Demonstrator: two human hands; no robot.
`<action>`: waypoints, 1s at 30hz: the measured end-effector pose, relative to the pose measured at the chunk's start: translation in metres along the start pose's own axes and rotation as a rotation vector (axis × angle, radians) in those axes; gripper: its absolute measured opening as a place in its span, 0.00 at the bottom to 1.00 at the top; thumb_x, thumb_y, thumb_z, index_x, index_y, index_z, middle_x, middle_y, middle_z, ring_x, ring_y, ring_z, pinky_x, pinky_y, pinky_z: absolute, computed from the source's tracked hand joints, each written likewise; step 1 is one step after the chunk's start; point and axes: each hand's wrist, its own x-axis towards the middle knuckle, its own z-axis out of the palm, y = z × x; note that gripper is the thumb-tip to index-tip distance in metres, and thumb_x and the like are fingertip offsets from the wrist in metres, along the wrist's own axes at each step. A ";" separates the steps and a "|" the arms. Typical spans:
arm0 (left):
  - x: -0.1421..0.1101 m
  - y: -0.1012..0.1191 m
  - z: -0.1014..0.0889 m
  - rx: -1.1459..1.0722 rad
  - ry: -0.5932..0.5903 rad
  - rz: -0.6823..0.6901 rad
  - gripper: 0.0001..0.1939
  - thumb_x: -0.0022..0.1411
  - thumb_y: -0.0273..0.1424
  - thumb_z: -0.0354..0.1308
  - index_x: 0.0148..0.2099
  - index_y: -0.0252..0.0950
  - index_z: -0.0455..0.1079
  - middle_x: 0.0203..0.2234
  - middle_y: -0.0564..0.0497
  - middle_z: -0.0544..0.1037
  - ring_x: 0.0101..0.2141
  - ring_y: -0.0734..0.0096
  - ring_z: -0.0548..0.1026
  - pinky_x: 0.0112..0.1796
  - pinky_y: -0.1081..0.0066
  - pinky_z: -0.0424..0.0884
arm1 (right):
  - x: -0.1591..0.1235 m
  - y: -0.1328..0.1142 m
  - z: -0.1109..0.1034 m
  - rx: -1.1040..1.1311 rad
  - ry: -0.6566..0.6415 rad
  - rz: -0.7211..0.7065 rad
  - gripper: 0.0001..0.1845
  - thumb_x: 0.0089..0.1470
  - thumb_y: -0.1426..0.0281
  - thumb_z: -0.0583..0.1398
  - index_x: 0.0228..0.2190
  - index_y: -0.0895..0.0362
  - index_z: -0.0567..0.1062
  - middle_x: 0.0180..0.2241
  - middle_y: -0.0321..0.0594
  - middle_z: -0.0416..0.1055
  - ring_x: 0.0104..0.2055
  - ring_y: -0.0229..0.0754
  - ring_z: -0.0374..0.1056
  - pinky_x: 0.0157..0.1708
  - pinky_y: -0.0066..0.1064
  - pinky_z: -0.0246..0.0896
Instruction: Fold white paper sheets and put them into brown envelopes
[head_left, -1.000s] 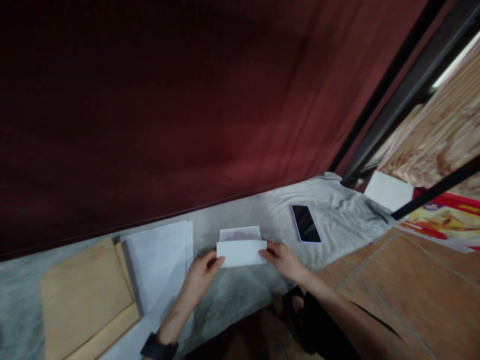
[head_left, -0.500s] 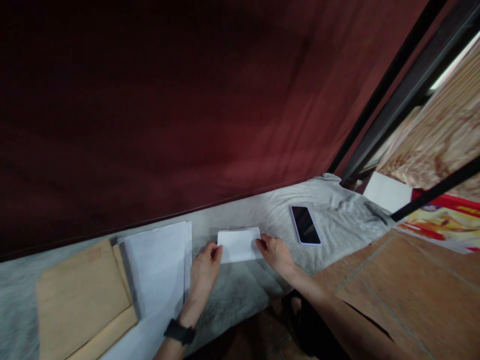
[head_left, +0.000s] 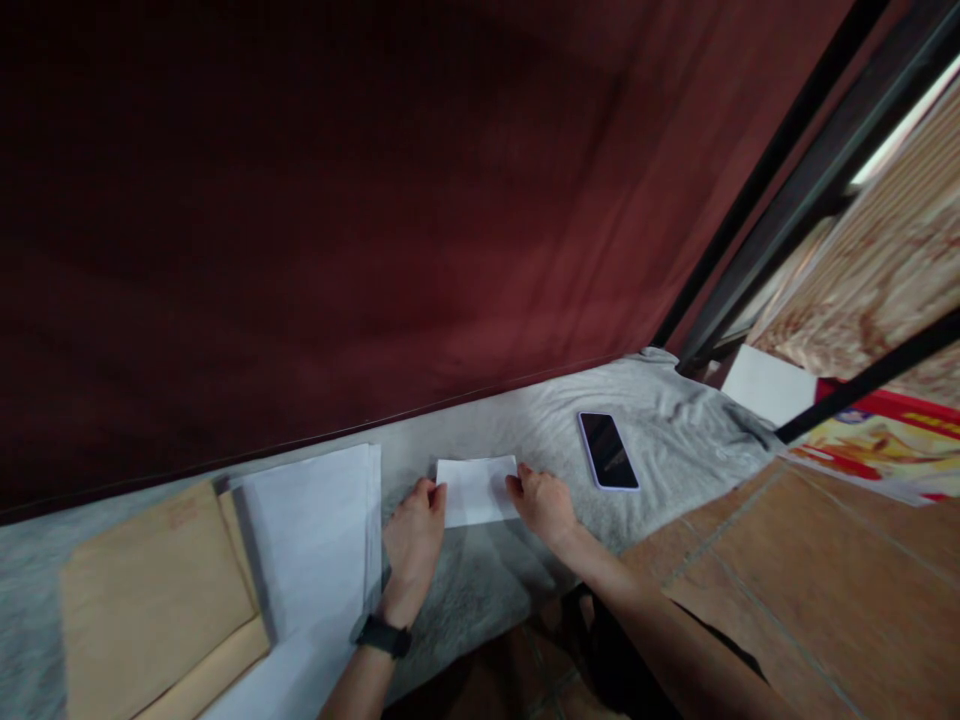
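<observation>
A small white folded sheet of paper (head_left: pixel 477 492) lies level just above or on the grey cloth, its long side running left to right. My left hand (head_left: pixel 417 528) pinches its left edge between thumb and fingers. At the opposite edge, my right hand (head_left: pixel 541 505) grips the paper the same way. To the left of my left hand is a stack of larger white sheets (head_left: pixel 315 540). Brown envelopes (head_left: pixel 161 590) overlap that stack on its left side.
A phone (head_left: pixel 608 452) with a pale purple case lies right of my right hand. Grey cloth (head_left: pixel 675 440) covers the narrow surface, backed by a dark red panel (head_left: pixel 420 220). Black metal bars (head_left: pixel 750 240), a colourful printed box (head_left: pixel 877 440) and tiled floor (head_left: pixel 795 580) are at right.
The paper stays between both hands. My right hand has shifted slightly left, and my left wrist has swung a little to the right. The view has moved slightly.
</observation>
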 end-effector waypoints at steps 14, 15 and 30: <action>0.000 0.002 0.012 0.156 0.094 0.089 0.20 0.73 0.39 0.40 0.50 0.35 0.71 0.29 0.43 0.81 0.33 0.59 0.81 0.31 0.69 0.66 | -0.001 -0.011 0.010 0.085 0.266 -0.246 0.21 0.66 0.67 0.53 0.58 0.60 0.66 0.58 0.55 0.68 0.59 0.54 0.63 0.57 0.49 0.58; 0.000 0.001 0.014 0.160 0.100 0.100 0.20 0.73 0.39 0.40 0.50 0.35 0.71 0.30 0.42 0.81 0.33 0.59 0.81 0.31 0.69 0.66 | -0.002 -0.013 0.015 0.112 0.271 -0.317 0.24 0.67 0.66 0.53 0.61 0.60 0.63 0.62 0.55 0.63 0.63 0.53 0.60 0.60 0.48 0.55; 0.001 -0.003 0.017 0.195 0.161 0.159 0.23 0.74 0.36 0.36 0.52 0.31 0.70 0.34 0.38 0.80 0.40 0.54 0.79 0.41 0.61 0.71 | -0.010 -0.010 0.060 0.086 0.326 -0.354 0.32 0.67 0.59 0.53 0.66 0.61 0.58 0.68 0.53 0.54 0.70 0.53 0.49 0.66 0.46 0.47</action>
